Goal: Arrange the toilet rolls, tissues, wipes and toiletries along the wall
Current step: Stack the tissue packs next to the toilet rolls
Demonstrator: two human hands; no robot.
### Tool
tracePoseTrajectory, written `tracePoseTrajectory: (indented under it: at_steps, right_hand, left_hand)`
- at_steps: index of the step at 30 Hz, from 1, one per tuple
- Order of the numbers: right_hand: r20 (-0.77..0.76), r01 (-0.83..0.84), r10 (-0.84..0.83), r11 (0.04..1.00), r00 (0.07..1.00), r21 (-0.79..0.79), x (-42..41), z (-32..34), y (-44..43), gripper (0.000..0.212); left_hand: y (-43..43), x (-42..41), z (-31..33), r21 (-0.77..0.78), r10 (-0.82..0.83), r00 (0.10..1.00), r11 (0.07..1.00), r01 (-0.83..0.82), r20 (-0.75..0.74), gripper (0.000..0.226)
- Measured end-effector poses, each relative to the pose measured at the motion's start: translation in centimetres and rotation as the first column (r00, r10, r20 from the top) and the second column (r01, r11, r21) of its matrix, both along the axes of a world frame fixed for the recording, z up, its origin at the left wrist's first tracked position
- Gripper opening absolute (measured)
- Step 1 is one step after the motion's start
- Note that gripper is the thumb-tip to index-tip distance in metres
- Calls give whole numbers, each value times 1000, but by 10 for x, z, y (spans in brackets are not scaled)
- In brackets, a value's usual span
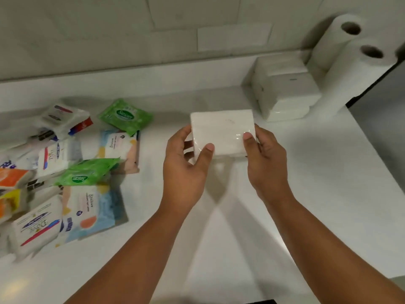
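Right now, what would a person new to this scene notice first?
First, the white tissue pack at the centre, held between the left hand and the right hand. Then the colourful heap of wipes packets on the left of the counter. At the back right, a stack of white tissue packs sits beside two tall paper rolls near the wall.

You are in a domestic room, most likely a bathroom or kitchen. A smooth white table (pixel 328 172) runs against a wall of large pale tiles (pixel 87 40). Household supplies sit on the table: tall white paper rolls (pixel 337 40), stacked white tissue packs (pixel 287 88), green plastic wipes pouches (pixel 125 116) and white soap packets (pixel 37 229).
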State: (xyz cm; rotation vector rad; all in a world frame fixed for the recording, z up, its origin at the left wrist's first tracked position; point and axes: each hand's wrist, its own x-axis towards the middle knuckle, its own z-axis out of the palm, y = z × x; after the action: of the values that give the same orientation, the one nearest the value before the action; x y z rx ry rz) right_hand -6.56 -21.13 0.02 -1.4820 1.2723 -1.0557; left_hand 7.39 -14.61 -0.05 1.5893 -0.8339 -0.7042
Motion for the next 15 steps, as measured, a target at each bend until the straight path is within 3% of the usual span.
tracePoseTrajectory:
  at_steps: [3,10,15]
  right_hand:
    - [59,79,-78,997,995,-11,-33,6,-44,22]
    - [-61,60,-75,973,995,-223,-83,23,-137,25]
    - [-155,51,-81,980,985,-191,-96,21,-213,28]
  left_hand:
    - [-51,-33,3,6,-82,997,997,82,15,56]
    - [-156,-78,16,-61,-134,984,988,142,115,49]
    - [-231,-89,19,-35,-121,976,991,130,180,42]
